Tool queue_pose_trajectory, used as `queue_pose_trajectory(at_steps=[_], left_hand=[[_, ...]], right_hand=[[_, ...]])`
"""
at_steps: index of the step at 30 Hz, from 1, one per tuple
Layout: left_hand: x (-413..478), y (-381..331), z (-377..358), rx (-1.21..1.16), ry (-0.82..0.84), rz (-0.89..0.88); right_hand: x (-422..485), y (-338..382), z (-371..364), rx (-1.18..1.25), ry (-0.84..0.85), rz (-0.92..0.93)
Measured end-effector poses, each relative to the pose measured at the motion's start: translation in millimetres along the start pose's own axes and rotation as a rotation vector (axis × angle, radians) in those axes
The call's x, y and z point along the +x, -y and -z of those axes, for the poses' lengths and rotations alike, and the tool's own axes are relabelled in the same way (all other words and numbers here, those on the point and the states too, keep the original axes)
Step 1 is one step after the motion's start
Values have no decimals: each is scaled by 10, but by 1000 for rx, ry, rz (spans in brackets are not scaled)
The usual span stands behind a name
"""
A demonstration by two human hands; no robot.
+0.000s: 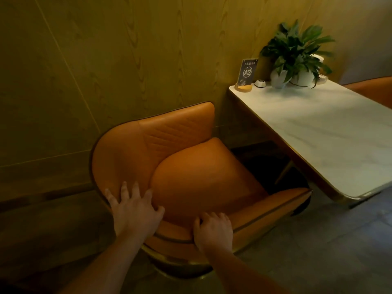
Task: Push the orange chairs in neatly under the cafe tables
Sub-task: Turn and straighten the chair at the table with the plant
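Nearest of all, on the side of the orange chair (191,166) turned away from the table (318,132), both hands are planted on the curved backrest. The left hand (135,211) is laid flat on the padding, its fingers (124,189) spread and straight, nothing grasped. The right hand (213,230) is clenched over the top rim, with the edge grasped firmly. A flat palm for shoving and a hooked grip for steering: that is how the hold reads, and it suits a heavy seat that must be aimed as well as moved. The chair itself is found just beside the table's long near edge, its open front turned toward that edge. Its seat is not yet tucked under, and a dark gap is seen between cushion and tabletop, so the push is judged to be barely begun. One armrest is already reaching toward the table's near corner, and a clip there is the thing to be watched. Beneath the chair only a brass ring of the base is glimpsed. Whatever carries the table is lost in shadow apart from one thin slanted strut. At the table's far end against the wall (106,60), a sign (248,71) marked A12, a small white call button (260,83) and a potted plant (297,52) are lined up. Something pale behind the leaves cannot be made out. Across the table, a second orange chair (373,90) is cut off by the frame, and how far in it sits cannot be told.
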State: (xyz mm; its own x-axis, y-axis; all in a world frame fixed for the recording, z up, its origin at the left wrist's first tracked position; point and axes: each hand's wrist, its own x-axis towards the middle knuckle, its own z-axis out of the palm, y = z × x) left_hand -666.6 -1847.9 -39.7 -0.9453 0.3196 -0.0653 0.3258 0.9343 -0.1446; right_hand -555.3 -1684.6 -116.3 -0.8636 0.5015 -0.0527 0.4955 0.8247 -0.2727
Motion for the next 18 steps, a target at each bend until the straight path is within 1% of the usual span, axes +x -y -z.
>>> queue_pose_trajectory(at_steps=[9, 13, 16, 18], left_hand=[[-28, 26, 92, -13, 43, -32], [-44, 103, 134, -11, 131, -108], [-66, 246, 231, -102, 179, -148], [-126, 365, 325, -169, 170, -154]], right_hand=[[0, 54, 85, -16, 65, -33], [-5, 81, 184, 3, 188, -54], [-84, 121, 325, 41, 231, -91], [-177, 160, 447, 61, 249, -100]])
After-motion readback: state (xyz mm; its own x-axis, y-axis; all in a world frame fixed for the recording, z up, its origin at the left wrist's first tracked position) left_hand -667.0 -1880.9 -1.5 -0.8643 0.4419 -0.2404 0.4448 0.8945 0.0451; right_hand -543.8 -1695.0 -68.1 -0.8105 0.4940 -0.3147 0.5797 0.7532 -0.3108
